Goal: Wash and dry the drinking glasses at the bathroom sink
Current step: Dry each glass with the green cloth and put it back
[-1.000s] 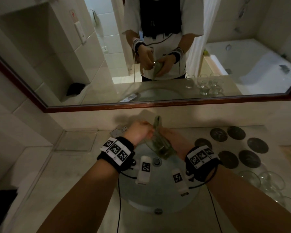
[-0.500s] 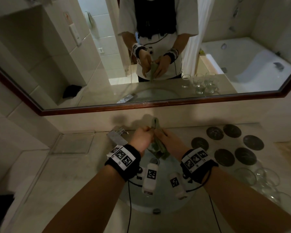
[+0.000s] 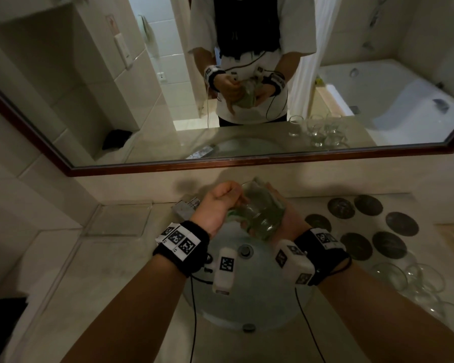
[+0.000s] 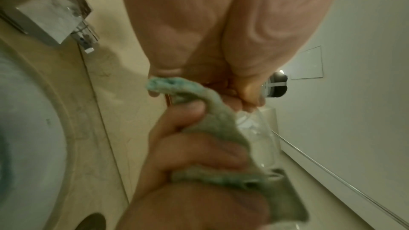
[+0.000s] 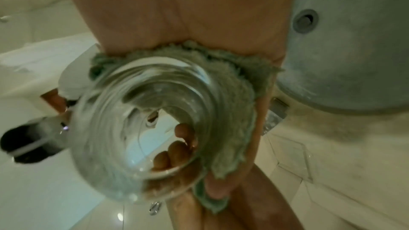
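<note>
I hold one clear drinking glass (image 3: pixel 262 214) on its side above the sink basin (image 3: pixel 247 297), wrapped in a green cloth (image 3: pixel 232 213). My right hand (image 3: pixel 291 221) cups the glass from below and the right, with the cloth (image 5: pixel 232 93) between palm and glass. The thick glass base (image 5: pixel 143 120) faces the right wrist camera. My left hand (image 3: pixel 220 205) pinches the cloth (image 4: pixel 210 123) against the glass rim (image 4: pixel 258 137). The left fingertips (image 5: pixel 177 148) show through the glass.
The chrome faucet (image 3: pixel 186 206) stands just left of my hands, and the drain (image 3: pixel 245 250) lies below them. Dark round coasters (image 3: pixel 401 224) and several upturned glasses (image 3: pixel 417 281) fill the counter on the right. A wall mirror (image 3: pixel 247 142) runs behind.
The cloth end that stuck up between my hands is now down around the glass. The glass has tipped onto its side, and my right palm has rolled under it.
</note>
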A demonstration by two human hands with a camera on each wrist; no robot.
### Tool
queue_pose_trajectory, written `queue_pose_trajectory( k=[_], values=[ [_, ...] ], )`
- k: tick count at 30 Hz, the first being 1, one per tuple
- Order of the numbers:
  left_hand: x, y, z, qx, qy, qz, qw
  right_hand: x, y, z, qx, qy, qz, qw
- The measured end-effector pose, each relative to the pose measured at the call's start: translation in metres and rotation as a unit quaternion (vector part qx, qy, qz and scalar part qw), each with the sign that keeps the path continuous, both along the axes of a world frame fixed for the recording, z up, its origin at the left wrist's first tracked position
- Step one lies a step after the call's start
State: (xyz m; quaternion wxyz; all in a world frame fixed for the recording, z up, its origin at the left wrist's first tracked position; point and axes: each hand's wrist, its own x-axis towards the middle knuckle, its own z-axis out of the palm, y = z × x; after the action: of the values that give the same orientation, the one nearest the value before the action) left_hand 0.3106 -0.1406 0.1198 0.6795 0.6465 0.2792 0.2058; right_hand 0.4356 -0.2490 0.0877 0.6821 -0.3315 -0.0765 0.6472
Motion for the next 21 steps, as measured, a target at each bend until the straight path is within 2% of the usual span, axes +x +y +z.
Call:
queue_pose_trajectory(
  k=[4,9,11,13,17,21],
  values=[
    [-0.009,0.006,-0.003,0.02,-0.003,-0.007,1.0,0.003,0.006,-0.005,-0.038,0.017,0.046,0.998],
    [-0.02,0.013,-0.002,0.082,0.019,0.016,0.996,-0.013,0.014,-0.008,-0.063,-0.01,0.008,0.998],
    [-0.023,0.016,-0.002,0.132,0.037,0.026,0.99,-0.02,0.016,-0.006,-0.047,0.023,-0.002,0.999],
    [-0.025,0.019,-0.004,0.208,0.062,0.038,0.975,-0.023,0.019,-0.008,-0.044,0.06,-0.002,0.997],
    [-0.024,0.021,-0.005,0.342,0.113,0.032,0.932,-0.034,0.03,-0.01,-0.061,0.043,-0.033,0.997],
    [-0.022,0.017,-0.005,0.434,0.085,0.004,0.897,-0.043,0.042,-0.017,-0.071,0.067,-0.099,0.99]
  ],
)
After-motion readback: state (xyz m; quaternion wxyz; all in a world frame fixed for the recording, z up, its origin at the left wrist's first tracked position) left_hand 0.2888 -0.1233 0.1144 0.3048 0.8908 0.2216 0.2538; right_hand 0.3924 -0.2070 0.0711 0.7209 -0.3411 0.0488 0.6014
